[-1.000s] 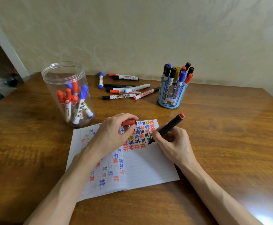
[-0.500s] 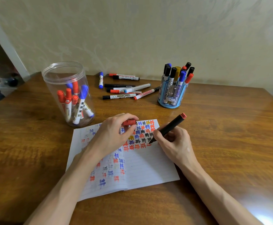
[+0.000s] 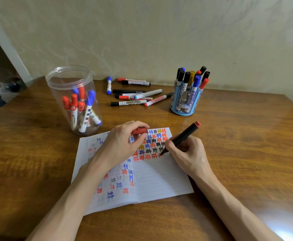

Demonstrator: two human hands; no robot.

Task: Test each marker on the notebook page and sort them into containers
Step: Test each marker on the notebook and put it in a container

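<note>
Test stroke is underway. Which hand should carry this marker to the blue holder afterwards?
Right, probably. The right hand grips the marker, its tip on the notebook page, and the blue holder stands on that side. The left hand pinches the red cap, nearer the clear jar.

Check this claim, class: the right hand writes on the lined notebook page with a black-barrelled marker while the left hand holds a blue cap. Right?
Wrong colour: the head view shows the left hand holding a red plastic cap, not blue.
</note>
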